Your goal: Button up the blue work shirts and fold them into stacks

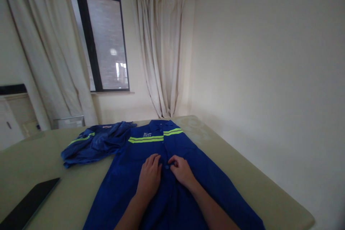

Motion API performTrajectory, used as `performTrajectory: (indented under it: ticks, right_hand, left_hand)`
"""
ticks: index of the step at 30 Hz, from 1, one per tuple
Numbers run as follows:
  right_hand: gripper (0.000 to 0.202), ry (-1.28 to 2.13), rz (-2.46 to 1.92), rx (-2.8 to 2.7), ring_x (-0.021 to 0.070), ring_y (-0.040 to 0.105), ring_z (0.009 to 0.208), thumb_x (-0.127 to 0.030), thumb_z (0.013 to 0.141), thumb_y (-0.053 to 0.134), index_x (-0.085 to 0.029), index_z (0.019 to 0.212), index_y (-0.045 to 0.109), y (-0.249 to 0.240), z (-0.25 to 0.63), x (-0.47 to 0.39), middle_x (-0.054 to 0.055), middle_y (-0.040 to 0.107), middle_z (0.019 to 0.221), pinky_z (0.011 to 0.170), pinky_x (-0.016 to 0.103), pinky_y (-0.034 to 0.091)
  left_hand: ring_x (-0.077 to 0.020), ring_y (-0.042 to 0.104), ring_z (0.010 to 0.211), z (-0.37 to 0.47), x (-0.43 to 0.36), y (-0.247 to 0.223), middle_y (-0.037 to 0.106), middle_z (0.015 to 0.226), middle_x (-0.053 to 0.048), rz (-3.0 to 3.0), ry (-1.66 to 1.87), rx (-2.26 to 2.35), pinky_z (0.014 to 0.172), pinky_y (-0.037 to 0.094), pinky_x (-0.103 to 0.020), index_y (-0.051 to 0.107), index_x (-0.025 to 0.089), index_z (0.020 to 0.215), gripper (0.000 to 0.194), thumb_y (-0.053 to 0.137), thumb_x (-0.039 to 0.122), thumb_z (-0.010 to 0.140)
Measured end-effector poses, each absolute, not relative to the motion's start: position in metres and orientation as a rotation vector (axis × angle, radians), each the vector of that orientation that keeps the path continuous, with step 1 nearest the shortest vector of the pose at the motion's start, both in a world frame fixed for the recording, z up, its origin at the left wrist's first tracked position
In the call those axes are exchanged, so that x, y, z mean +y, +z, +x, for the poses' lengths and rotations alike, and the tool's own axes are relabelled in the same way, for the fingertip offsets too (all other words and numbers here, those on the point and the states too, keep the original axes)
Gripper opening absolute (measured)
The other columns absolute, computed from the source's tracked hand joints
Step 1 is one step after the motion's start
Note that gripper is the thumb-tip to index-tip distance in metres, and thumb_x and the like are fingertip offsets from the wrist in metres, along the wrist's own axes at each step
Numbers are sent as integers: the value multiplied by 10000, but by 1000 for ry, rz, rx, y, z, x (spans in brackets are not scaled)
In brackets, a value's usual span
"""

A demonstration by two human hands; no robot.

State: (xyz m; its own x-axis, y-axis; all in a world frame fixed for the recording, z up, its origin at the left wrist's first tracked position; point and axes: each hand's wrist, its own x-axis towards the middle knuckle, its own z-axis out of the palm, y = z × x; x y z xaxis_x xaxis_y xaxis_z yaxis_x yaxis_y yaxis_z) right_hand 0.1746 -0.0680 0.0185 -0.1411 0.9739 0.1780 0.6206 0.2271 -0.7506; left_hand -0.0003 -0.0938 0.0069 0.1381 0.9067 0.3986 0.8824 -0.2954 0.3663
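A dark blue work jacket (pixel 125 183) lies front side up, its collar at the far end and a yellow-green reflective stripe (pixel 147 139) across the chest. My left hand (pixel 150 173) rests on the left side of the front opening, fingers curled and close together at the fabric edge. Opposite it, my right hand (pixel 182 171) pinches the front edge between thumb and forefinger, just beside a round button (pixel 167 167). A small gap separates the hands. What lies under the fingertips is partly hidden.
A second blue garment (pixel 101 143) lies crumpled at the jacket's left. A dark flat object (pixel 31 203) sits at the near left of the pale green table (pixel 72 190). A wall (pixel 269 79) runs along the right; a window (pixel 106 43) and curtains (pixel 164 43) stand behind.
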Motion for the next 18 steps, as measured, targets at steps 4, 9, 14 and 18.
performTrajectory:
  ticks: [4, 9, 14, 18]
  right_hand:
    - [189, 507, -1615, -1924, 198, 677, 785, -296, 893, 601, -209, 856, 765, 34, 162, -73, 46, 730, 794, 722, 278, 436]
    - [321, 252, -1809, -2020, 315, 700, 986, -453, 916, 605, -167, 958, 744, 44, 138, -67, 173, 690, 1132, 777, 379, 493]
    - [198, 227, -1798, -2020, 266, 704, 975, -310, 903, 605, -186, 999, 726, 35, 132, -58, 134, 649, 1174, 765, 339, 488]
    - [142, 420, -1666, -1924, 214, 691, 930, -278, 893, 603, -215, 913, 728, 24, 144, -52, 64, 691, 1040, 753, 287, 449]
  left_hand:
    - [-292, 439, 1447, 3, -102, 3, 513, 1545, -110, 2444, 619, 1858, 1209, 293, -524, 566, 208, 1427, 481, 394, 239, 979]
    - [-356, 374, 1478, 8, -124, 3, 443, 1595, -88, 2459, 474, 1888, 1191, 275, -598, 535, 259, 1470, 554, 413, 230, 930]
    - [-389, 368, 1468, 7, -148, 5, 416, 1608, -116, 2455, 402, 1880, 1171, 282, -604, 463, 219, 1524, 618, 443, 272, 909]
    - [-368, 545, 1296, 8, -133, 28, 598, 1445, -157, 2411, 388, 1930, 1026, 423, -547, 550, 225, 1445, 510, 405, 311, 964]
